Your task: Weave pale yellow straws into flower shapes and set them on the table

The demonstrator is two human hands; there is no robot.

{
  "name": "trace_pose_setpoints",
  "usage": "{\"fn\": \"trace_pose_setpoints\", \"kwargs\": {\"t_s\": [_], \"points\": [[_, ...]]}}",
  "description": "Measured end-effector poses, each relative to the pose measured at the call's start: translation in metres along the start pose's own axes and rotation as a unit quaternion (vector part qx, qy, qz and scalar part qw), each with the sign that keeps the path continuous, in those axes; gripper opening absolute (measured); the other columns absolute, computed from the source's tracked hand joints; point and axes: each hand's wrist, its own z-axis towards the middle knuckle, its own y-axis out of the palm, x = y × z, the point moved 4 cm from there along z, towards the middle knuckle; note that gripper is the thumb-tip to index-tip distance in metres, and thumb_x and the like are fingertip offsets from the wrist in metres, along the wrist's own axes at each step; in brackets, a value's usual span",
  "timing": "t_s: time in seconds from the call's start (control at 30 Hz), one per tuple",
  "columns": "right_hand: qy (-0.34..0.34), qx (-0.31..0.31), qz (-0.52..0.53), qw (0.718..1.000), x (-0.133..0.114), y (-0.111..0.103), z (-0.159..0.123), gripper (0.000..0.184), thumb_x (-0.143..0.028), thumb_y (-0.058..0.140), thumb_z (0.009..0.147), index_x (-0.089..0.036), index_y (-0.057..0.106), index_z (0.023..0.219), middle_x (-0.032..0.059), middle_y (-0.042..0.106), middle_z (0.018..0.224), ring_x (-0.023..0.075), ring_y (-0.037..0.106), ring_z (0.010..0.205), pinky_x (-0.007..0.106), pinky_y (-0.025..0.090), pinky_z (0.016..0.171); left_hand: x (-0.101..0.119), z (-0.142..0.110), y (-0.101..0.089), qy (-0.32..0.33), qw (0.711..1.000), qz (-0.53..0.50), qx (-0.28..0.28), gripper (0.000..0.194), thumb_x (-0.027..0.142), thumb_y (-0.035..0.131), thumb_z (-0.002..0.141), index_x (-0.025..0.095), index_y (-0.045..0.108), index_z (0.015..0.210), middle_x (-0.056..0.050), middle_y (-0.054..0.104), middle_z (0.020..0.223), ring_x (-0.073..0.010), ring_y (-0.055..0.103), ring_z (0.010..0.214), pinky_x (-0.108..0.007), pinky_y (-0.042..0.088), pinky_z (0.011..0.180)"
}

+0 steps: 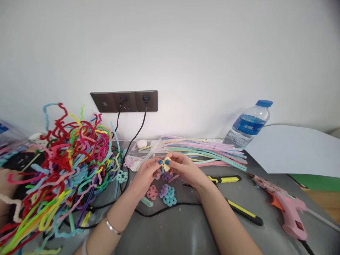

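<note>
My left hand [148, 170] and my right hand [183, 168] meet over the desk, fingertips pinched on a small pale yellow pipe-cleaner piece [166, 165] with looped, petal-like parts. Just below them lie finished-looking pipe-cleaner flowers: a pink flower [152, 192], a blue flower [169, 196], a small purple flower [163, 191] and a darker purple flower [167, 176] partly under my fingers. A mint flower [122, 176] rests further left. Beside them is a short folded mint pipe cleaner [147, 202].
A tangled heap of coloured pipe cleaners [77, 156] fills the left, near another person's arm [6, 193]. Straight pastel pipe cleaners [207, 150] lie behind my hands. Rightward are a yellow-and-black-handled tool [244, 211], pink glue gun [289, 209], water bottle [249, 124] and black cables [164, 211].
</note>
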Motion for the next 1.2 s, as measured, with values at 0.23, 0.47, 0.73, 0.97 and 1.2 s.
{"fn": "trace_pose_setpoints", "kwargs": {"t_s": [0.23,0.47,0.73,0.97,1.2], "points": [[0.005,-0.007,0.073,0.997,-0.005,0.006,-0.001,0.026,-0.035,0.080,0.072,-0.017,0.064,0.079,-0.0013,0.061,0.076,0.0094,0.058,0.066,0.022,0.049,0.063,-0.003,-0.002,0.008,-0.038,0.992,-0.121,-0.023,0.025,0.029,0.082,0.065,0.016,0.068,0.082,-0.001,0.060,0.079,-0.0097,0.052,0.070,-0.022,0.038,0.059],[-0.002,0.019,0.045,0.999,-0.002,0.001,0.001,0.027,-0.037,0.079,0.072,-0.017,0.064,0.082,-0.0008,0.062,0.074,0.0084,0.055,0.063,0.019,0.046,0.058,0.001,0.000,0.001,0.025,0.999,-0.015,-0.036,0.020,0.035,0.073,0.074,0.017,0.068,0.080,-0.003,0.062,0.086,-0.0113,0.051,0.071,-0.023,0.037,0.060],[-0.016,0.015,-0.071,0.997,-0.005,-0.002,0.000,0.028,-0.044,0.073,0.077,-0.018,0.063,0.080,-0.0021,0.058,0.067,0.0088,0.049,0.057,0.021,0.039,0.053,0.009,0.001,-0.007,0.050,0.985,0.161,-0.037,0.023,0.039,0.070,0.075,0.016,0.069,0.076,-0.004,0.062,0.102,-0.0107,0.049,0.070,-0.023,0.036,0.060],[-0.048,0.020,-0.046,0.998,-0.004,-0.001,0.001,0.025,-0.041,0.074,0.077,-0.019,0.062,0.080,-0.0015,0.060,0.069,0.0108,0.054,0.062,0.023,0.042,0.058,-0.002,-0.002,0.001,-0.048,0.997,-0.051,-0.025,0.029,0.036,0.081,0.063,0.017,0.068,0.082,-0.002,0.059,0.080,-0.0100,0.048,0.068,-0.020,0.034,0.054],[-0.059,0.080,-0.057,0.993,-0.001,-0.007,0.004,0.030,-0.044,0.074,0.075,-0.019,0.059,0.078,-0.0017,0.057,0.069,0.0101,0.049,0.060,0.022,0.040,0.055,-0.003,0.001,-0.004,-0.001,0.999,0.022,0.027,0.038,0.044,0.079,0.065,0.017,0.066,0.089,0.002,0.053,0.069,-0.0084,0.042,0.059,-0.020,0.031,0.050]]}}
